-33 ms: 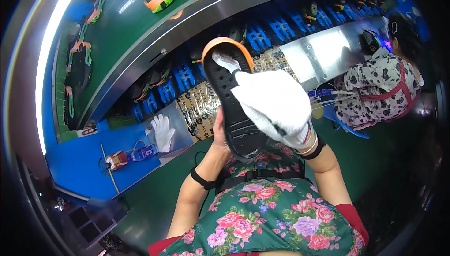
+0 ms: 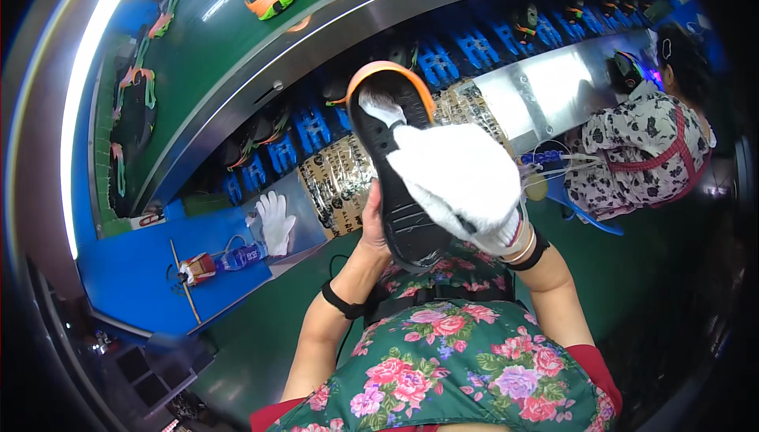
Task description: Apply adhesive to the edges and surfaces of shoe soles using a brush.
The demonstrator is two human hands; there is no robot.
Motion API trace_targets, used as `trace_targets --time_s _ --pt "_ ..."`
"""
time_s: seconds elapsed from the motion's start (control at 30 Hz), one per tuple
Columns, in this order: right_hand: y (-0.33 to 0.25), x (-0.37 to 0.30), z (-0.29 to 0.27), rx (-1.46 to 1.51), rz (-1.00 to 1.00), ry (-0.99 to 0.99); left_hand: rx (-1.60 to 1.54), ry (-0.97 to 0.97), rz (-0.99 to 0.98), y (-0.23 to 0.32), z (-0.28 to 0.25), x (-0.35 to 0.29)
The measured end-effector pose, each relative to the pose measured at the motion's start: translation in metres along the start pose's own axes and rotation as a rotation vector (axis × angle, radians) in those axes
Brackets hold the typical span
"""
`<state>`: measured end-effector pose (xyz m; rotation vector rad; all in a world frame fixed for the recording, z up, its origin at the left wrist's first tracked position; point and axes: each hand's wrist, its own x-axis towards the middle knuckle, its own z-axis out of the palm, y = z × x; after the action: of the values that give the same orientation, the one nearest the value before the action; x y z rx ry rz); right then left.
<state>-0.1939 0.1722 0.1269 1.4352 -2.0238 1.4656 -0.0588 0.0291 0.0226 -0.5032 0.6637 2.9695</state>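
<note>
While left hand (image 2: 371, 222) grips black shoe (image 2: 395, 171) sole-up, gloved right hand (image 2: 462, 183) lies half-closed across sole.

Camera: just one head-worn fisheye, no second view to overlap with
Facing: steeply down over the person's chest
Range: real close

My right hand (image 2: 474, 187) wears a white knit glove, with a pale bangle and a black band at the wrist. My left hand (image 2: 371, 222) is bare, a black band around that forearm. I have on a green apron printed with pink and red flowers, over red sleeves.
</note>
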Motion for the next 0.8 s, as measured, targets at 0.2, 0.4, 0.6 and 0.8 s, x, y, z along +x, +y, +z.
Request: trace_targets --time_s 0.2,0.4,0.6,0.8 --pt "0.003 -0.001 0.006 0.251 0.138 -0.009 -0.071 0.027 0.002 0.001 -0.005 0.002" --pt "0.001 -0.005 0.011 0.126 -0.05 -0.118 -0.045 -0.03 0.011 0.007 -0.012 0.006" --pt "0.014 -0.008 0.018 0.232 0.161 0.091 -0.094 -0.021 0.092 0.026 0.0 0.016" --pt "0.012 -0.012 0.03 0.298 0.103 -0.02 -0.35 -0.239 0.212 0.034 0.019 0.034"
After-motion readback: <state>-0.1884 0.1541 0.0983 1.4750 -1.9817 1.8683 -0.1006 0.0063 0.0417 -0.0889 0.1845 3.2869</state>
